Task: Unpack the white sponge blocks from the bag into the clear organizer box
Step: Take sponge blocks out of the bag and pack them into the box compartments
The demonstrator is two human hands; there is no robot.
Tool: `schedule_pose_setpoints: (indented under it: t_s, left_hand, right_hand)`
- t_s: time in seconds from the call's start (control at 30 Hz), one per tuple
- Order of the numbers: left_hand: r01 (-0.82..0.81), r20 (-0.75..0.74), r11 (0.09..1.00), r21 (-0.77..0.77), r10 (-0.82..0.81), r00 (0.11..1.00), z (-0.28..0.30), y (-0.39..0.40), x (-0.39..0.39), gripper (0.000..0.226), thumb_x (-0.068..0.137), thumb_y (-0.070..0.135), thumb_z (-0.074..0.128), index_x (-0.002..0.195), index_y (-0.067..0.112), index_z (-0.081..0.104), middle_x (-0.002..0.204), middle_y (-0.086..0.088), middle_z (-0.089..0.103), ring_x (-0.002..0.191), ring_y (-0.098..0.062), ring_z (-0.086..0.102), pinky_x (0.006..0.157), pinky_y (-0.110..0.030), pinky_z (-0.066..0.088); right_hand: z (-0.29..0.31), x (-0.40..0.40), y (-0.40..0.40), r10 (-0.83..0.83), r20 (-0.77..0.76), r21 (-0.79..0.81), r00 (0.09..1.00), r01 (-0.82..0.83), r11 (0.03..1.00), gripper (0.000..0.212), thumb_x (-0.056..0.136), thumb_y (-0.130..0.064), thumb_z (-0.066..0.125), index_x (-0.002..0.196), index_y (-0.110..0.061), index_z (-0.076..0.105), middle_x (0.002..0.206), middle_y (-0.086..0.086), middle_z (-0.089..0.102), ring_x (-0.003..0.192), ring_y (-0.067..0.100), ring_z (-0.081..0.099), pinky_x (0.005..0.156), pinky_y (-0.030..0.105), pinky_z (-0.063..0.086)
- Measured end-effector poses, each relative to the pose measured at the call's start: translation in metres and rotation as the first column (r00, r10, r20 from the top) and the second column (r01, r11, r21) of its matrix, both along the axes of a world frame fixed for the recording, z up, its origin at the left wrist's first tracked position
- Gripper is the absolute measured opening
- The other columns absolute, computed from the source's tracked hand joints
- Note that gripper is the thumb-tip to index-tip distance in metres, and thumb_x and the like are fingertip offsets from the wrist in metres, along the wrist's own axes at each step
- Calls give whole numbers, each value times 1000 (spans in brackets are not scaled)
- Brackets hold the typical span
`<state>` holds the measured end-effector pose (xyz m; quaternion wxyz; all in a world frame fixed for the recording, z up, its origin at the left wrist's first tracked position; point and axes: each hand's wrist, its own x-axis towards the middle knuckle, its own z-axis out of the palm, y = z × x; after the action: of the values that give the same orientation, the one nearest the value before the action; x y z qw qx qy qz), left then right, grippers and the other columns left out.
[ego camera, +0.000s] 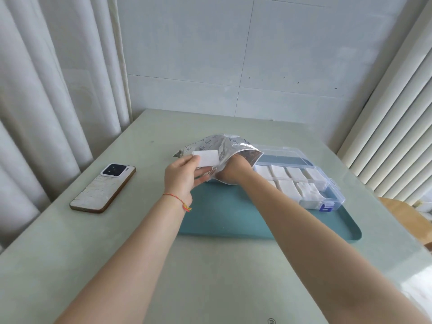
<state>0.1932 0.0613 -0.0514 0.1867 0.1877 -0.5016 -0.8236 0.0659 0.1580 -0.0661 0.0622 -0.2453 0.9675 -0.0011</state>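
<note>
A crinkled clear-and-silver bag (236, 146) lies at the far edge of a teal tray (224, 218). My left hand (181, 177) pinches a white sponge block (207, 157) at the bag's mouth and also holds the bag's edge. My right hand (230, 170) reaches inside the bag; its fingers are hidden by the plastic. To the right, the clear organizer box (332, 197) sits open on the tray, with several white sponge blocks (289, 181) in its compartments.
A phone (102, 188) lies face down on the pale green table (210, 277), left of the tray. Curtains hang at left, blinds at right, and a wall stands behind the table. A wooden chair edge (406, 213) shows at right.
</note>
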Motion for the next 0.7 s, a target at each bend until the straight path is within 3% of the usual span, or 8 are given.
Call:
schedule_pose_setpoints:
  t_s: [0.13, 0.23, 0.3, 0.33, 0.43, 0.53, 0.7]
  left_hand:
    - [2, 3, 1000, 0, -2, 1000, 0, 3, -1, 9, 96, 8, 59, 91, 13, 64, 91, -10, 70, 74, -26, 73, 61, -30, 60]
    - [5, -1, 1000, 9, -5, 1000, 0, 5, 0, 9, 96, 7, 59, 91, 13, 64, 93, -12, 70, 69, -23, 73, 59, -31, 60]
    - [7, -3, 1000, 14, -7, 1000, 0, 5, 0, 8, 96, 7, 58, 92, 12, 64, 95, -13, 70, 67, -22, 73, 57, -30, 59]
    - [8, -3, 1000, 14, -8, 1000, 0, 5, 0, 8, 96, 7, 59, 93, 12, 64, 96, -13, 69, 67, -22, 73, 56, -29, 59]
    - [7, -12, 1000, 17, -6, 1000, 0, 5, 1, 8, 96, 7, 58, 93, 11, 64, 97, -14, 70, 67, -21, 73, 55, -28, 58]
    - [9, -23, 1000, 11, -9, 1000, 1, 3, 2, 9, 97, 7, 57, 93, 12, 64, 96, -15, 71, 69, -22, 73, 56, -28, 57]
    - [8, -62, 1000, 4, -8, 998, 4, 2, 2, 10, 97, 5, 56, 92, 9, 64, 88, -13, 71, 69, -26, 74, 59, -27, 57]
  right_hand:
    - [19, 24, 2, -47, -15, -126, 999, 45, 991, 46, 101, -36, 28, 144, -24, 40, 150, 3, 41, 136, 23, 37, 114, 37, 28]
    - [22, 29, 1, -50, 84, -236, 995, 69, 969, 44, 101, -40, 31, 139, -22, 43, 147, 5, 42, 134, 24, 37, 112, 38, 29]
    - [25, 31, 2, -20, 98, -265, 995, 46, 963, 35, 98, -47, 37, 124, -26, 47, 136, 5, 48, 124, 25, 41, 107, 39, 34]
    - [25, 34, 5, -14, 33, -235, 999, 21, 972, 29, 96, -46, 43, 117, -27, 48, 130, 5, 50, 118, 25, 44, 103, 38, 36]
    - [23, 34, 15, -197, 74, -305, 978, 211, 929, 31, 91, -23, 60, 119, -10, 60, 122, 11, 61, 108, 29, 58, 90, 35, 47]
    - [23, 34, 20, -254, 90, -321, 963, 269, 908, 29, 95, -14, 51, 121, -8, 62, 120, 11, 63, 110, 31, 60, 87, 34, 48]
    - [32, 38, 43, -234, -22, -407, 972, 205, 890, 30, 88, -4, 46, 108, -13, 66, 95, 0, 56, 85, 26, 54, 69, 28, 42]
